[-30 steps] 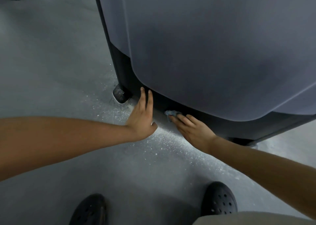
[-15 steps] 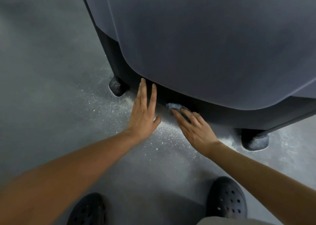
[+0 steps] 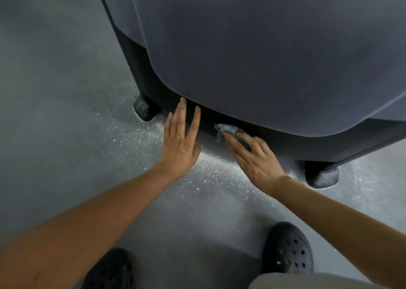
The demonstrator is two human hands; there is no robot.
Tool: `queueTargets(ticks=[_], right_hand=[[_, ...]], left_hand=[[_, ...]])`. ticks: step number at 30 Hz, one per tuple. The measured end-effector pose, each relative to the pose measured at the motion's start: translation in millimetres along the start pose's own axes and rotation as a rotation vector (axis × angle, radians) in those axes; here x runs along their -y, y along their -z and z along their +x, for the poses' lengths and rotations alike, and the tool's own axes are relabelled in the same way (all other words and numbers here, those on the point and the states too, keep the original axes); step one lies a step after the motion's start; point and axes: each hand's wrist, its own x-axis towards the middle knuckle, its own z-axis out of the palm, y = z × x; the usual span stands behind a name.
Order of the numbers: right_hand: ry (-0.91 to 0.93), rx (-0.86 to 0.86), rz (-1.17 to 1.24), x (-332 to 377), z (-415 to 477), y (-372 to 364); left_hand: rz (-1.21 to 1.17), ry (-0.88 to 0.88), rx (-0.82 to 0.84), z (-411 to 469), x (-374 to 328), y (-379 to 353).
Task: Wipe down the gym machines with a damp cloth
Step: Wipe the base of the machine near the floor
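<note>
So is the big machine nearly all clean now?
Not quite. The grey cover looks smear-free, so maybe done. Right now the right hand presses the blue cloth on the black bottom edge, with the left hand flat beside it. Left to do: the far foot and near foot look dusty.

The machine [image 3: 263, 58] runs off the top and right edges; only its lower shell and dark base show. Most of the cloth [image 3: 224, 129] is hidden under the fingers of the right hand [image 3: 257, 159], one crumpled corner poking out. The left shoe [image 3: 109, 269] is cut by the bottom edge.
</note>
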Motion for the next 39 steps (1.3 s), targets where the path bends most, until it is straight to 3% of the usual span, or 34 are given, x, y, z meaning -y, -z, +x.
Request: queueTargets(ticks=[5,11,16,22,24,29,33,39], right_hand=[[0.098,0.188,0.010,11.5,0.5,-7.2],[-0.019,-0.025,0.046,-16.6,4.2,34.0],[-0.027,-0.049,0.006,-12.8,-10.3,14.7],[0.131,0.236,0.019,3.3,-22.0,-15.5],[0.126,0.207,0.044,0.3,-15.4,-6.7],[-0.029,-0.074,0.135,-28.1,-10.0,33.5],[-0.067,-0.114,0.119,-24.5,-17.3,29.4],[0.085,0.122,0.092,-7.9,-40.1,-13.1]], left_hand=[[0.010,-0.107,0.012,-4.0,-7.2,-1.0],[-0.046,-0.070,0.009,-5.9,-18.2,-5.2],[-0.059,-0.059,0.018,-7.5,-19.8,-8.1],[-0.075,-0.025,0.020,-10.2,-29.4,-12.1],[-0.076,-0.019,0.022,-9.8,-33.1,-12.2],[-0.092,-0.033,0.016,-10.1,-37.8,-7.9],[-0.084,-0.104,0.013,-9.9,-44.5,-6.5],[-0.054,-0.088,0.033,-10.8,-48.9,-9.9]])
